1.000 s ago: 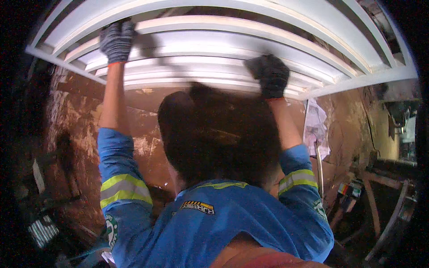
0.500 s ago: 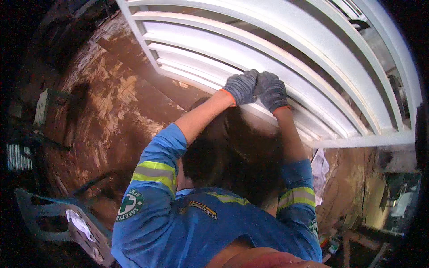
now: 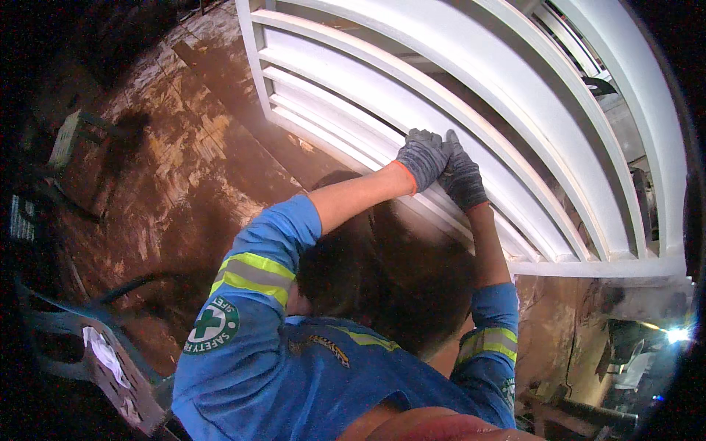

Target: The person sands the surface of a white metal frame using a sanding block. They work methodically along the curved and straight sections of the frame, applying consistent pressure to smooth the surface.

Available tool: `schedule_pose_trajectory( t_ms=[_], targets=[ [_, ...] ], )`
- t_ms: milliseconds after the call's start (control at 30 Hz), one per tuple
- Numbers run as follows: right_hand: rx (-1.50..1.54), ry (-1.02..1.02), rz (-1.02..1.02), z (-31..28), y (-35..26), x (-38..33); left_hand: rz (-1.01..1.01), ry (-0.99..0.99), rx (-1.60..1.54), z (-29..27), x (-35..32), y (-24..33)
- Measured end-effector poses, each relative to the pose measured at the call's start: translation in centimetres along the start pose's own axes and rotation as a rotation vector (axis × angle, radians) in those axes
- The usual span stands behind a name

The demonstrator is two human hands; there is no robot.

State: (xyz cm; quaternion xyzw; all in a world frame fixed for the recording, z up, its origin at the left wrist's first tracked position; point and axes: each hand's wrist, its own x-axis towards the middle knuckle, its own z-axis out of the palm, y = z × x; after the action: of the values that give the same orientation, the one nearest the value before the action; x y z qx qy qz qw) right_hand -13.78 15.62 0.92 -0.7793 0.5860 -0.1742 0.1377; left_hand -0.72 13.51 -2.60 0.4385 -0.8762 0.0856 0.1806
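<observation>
A large white slatted panel (image 3: 434, 110), like a gate or grille, stands tilted in front of me. My left hand (image 3: 425, 156) wears a grey knit glove with an orange cuff, its fingers curled in at the lower slats. Right beside it, touching or nearly so, is my right hand (image 3: 463, 175) in a matching glove, fingers bent and thumb pointing up. Both are closed against the panel. Whatever lies between or under the fingers is hidden.
Brown, paint-worn flooring (image 3: 198, 162) spreads to the left. A grey plastic chair (image 3: 110, 360) with a white cloth on it stands at lower left. At far right shines a bright bluish-white light (image 3: 677, 335) near dim clutter. A dark rounded shape (image 3: 382, 272) lies below my arms.
In the picture, the panel has shifted right and slightly down. Both hands have moved a little right and down with it, still close together. A bright light now shows at far right.
</observation>
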Motion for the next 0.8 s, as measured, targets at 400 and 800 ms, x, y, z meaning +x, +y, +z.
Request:
schedule_pose_trajectory(
  t_ms=[400, 800],
  targets=[
    [-0.426, 0.107, -0.401, -5.8, -2.1, 6.8, 0.218, 0.020, 0.147, 4.3, 2.0, 0.1],
    [-0.026, -0.246, -0.071, -3.2, -4.7, 16.7, 0.150, 0.031, 0.115, 2.2, 0.4, -4.3]
  ],
)
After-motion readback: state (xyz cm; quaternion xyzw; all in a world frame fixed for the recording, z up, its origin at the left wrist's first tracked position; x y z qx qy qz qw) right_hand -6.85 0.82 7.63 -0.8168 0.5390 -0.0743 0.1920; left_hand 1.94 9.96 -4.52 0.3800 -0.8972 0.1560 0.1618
